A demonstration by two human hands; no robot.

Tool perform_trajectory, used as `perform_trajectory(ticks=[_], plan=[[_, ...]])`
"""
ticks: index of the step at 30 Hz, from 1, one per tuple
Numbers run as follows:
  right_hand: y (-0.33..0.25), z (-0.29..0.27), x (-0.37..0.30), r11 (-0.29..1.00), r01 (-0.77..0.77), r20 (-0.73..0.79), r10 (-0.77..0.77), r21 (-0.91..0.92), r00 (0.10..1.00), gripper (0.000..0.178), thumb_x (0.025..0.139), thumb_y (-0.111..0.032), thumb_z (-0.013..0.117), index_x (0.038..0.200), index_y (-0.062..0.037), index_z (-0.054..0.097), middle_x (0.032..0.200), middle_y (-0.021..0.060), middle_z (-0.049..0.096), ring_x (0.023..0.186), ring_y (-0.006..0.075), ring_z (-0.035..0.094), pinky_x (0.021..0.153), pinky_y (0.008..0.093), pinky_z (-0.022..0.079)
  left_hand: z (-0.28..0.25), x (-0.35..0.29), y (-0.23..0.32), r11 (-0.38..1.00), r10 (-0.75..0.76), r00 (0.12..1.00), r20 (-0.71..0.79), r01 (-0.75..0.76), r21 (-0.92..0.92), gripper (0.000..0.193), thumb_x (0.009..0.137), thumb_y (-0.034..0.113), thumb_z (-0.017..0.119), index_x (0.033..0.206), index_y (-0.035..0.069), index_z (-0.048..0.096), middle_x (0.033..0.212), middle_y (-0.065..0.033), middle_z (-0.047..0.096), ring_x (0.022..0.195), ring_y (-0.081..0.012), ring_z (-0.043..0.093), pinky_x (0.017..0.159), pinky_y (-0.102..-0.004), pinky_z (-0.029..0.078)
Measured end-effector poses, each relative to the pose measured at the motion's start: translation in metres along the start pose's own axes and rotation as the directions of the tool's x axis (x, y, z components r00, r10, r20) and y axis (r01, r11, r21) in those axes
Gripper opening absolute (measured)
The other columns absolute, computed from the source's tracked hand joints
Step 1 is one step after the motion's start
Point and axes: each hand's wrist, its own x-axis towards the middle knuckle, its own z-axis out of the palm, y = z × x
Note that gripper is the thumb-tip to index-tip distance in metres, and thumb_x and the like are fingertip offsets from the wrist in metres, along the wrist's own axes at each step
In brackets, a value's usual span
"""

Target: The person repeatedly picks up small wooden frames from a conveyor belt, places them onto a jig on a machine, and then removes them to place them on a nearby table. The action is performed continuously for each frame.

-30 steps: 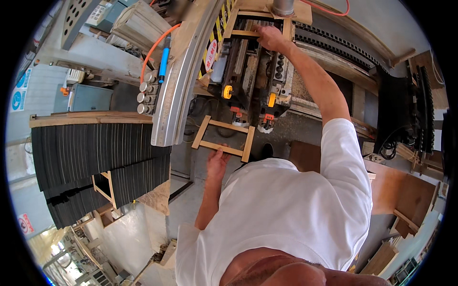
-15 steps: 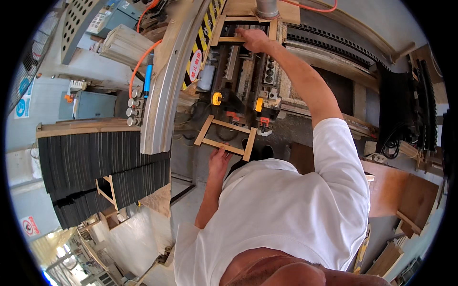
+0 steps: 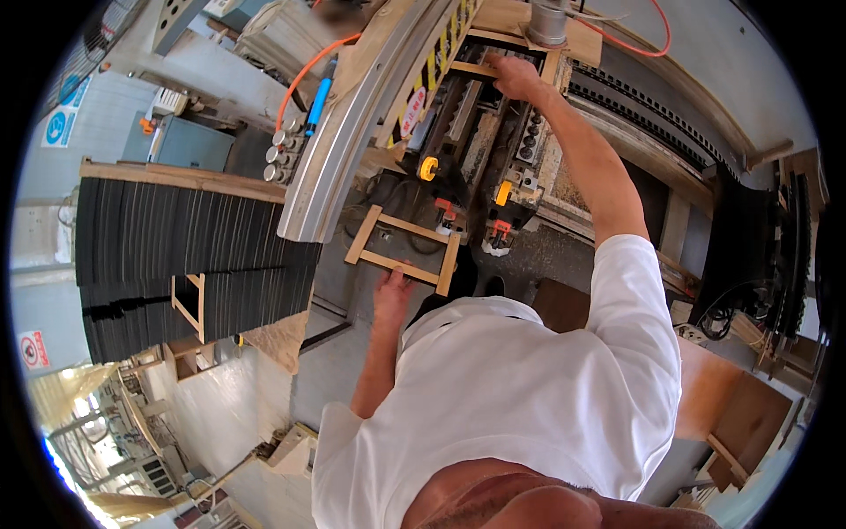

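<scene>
A small light-wood frame (image 3: 412,229), made of two rails between two side pieces, is held in front of my waist. My left hand (image 3: 394,289) is closed on its near rail. My right hand (image 3: 518,79) reaches far forward, its fingers curled at the rail of a second wooden frame (image 3: 473,68) lying in the machine. The fingertips are partly hidden there, but they seem to grip the rail. Two machine rails with yellow knobs (image 3: 429,167) run between this second frame and the held one. A metal cylinder (image 3: 548,25) stands just beyond my right hand.
A silver metal beam (image 3: 339,132) with a striped warning strip borders the machine on the left. Stacked dark panels (image 3: 176,229) stand farther left, with an orange hose (image 3: 304,75) above. Black toothed tracks (image 3: 652,110) and a hanging black sheet (image 3: 736,238) are at right.
The whole view has turned, shifting the machine rightward in the picture. The held frame has moved left relative to the machine. My right hand stays at the second frame's rail.
</scene>
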Motion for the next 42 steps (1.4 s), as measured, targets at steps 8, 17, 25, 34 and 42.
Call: perform_trajectory(ticks=[8,17,25,34,42], plan=[[-0.011,0.004,0.005,1.000,-0.017,0.032,0.017,-0.005,0.999,0.053,0.083,-0.010,0.059,0.135,-0.0134,0.049,0.118,0.0158,0.064,0.112,0.0356,0.058,0.091,0.0480,0.049,-0.027,-0.058,0.053,0.959,0.281,0.957,-0.077,-0.278,0.045,0.032,0.097,0.012,0.057,0.126,0.002,0.051,0.118,-0.0105,0.063,0.109,-0.0230,0.061,0.091,-0.0398,0.053],[0.047,0.019,0.011,0.996,-0.054,-0.096,0.061,0.066,0.994,0.065,0.079,-0.022,0.071,0.136,-0.0024,0.046,0.126,0.0244,0.058,0.120,0.0400,0.053,0.097,0.0464,0.045,-0.124,-0.172,0.184,0.692,0.722,0.680,-0.128,-0.713,0.113,0.031,0.098,0.018,0.054,0.124,0.000,0.052,0.116,-0.0141,0.064,0.103,-0.0241,0.064,0.087,-0.0355,0.054],[-0.074,0.004,-0.033,0.979,-0.119,-0.419,0.179,0.165,0.890,0.042,0.091,-0.028,0.064,0.126,-0.0053,0.057,0.114,0.0183,0.066,0.106,0.0343,0.063,0.088,0.0441,0.050,-0.311,-0.218,0.324,0.589,0.778,0.542,-0.317,-0.806,0.067,0.029,0.100,0.015,0.046,0.117,-0.008,0.053,0.120,-0.0185,0.062,0.106,-0.0262,0.063,0.088,-0.0361,0.055],[-0.250,0.044,-0.146,0.756,0.106,-0.376,0.194,0.646,0.906,0.021,0.090,-0.010,0.065,0.109,-0.0001,0.065,0.089,0.0049,0.069,0.081,0.0107,0.061,0.076,0.0257,0.050,-0.389,-0.114,0.399,0.816,0.572,0.783,-0.245,-0.510,0.273,0.027,0.095,0.028,0.061,0.104,0.003,0.063,0.088,-0.0065,0.068,0.073,-0.0131,0.066,0.064,-0.0253,0.056],[-0.280,0.091,-0.222,0.751,-0.142,-0.163,0.316,0.645,0.935,0.019,0.092,-0.007,0.061,0.108,0.0020,0.064,0.089,0.0042,0.068,0.080,0.0108,0.064,0.075,0.0258,0.050,-0.335,-0.120,0.400,0.088,0.955,0.295,-0.010,-0.254,0.963,0.045,0.089,0.035,0.068,0.109,-0.004,0.065,0.098,-0.0170,0.069,0.081,-0.0252,0.067,0.072,-0.0318,0.053]])
